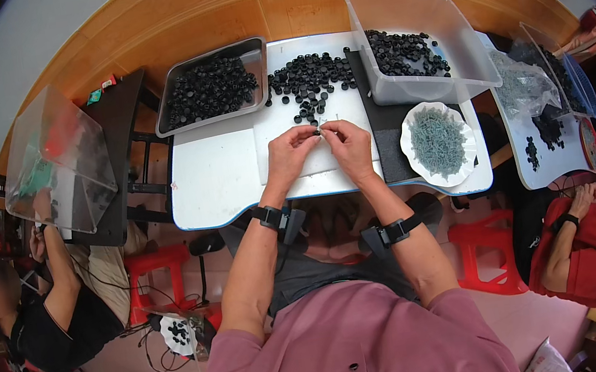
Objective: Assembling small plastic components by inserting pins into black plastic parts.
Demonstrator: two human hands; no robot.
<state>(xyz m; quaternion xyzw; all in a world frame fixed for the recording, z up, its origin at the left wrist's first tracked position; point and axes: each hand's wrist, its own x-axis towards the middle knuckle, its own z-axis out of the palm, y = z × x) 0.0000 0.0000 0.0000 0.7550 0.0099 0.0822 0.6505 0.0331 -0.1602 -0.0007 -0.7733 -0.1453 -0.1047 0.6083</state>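
My left hand (292, 158) and my right hand (351, 149) meet over the white table, fingertips pinched close together. Between them sits a small round black cap (317, 132), mostly covered by the fingers. My left hand grips this cap; whatever the right fingertips pinch is too small to make out. Just beyond the hands, a pile of loose black caps (309, 78) spreads across a white board (278, 154). To the right stands a white scalloped plate (410, 147), heaped with thin grey-green pieces (437, 137) that look like small screws.
A metal tray (175, 125) full of black caps stands at the back left. At the back right, a clear plastic bin (415, 95) holds more caps on a dark mat (388, 139). Co-workers sit left and right, near red stools (156, 263) and side tables (549, 158).
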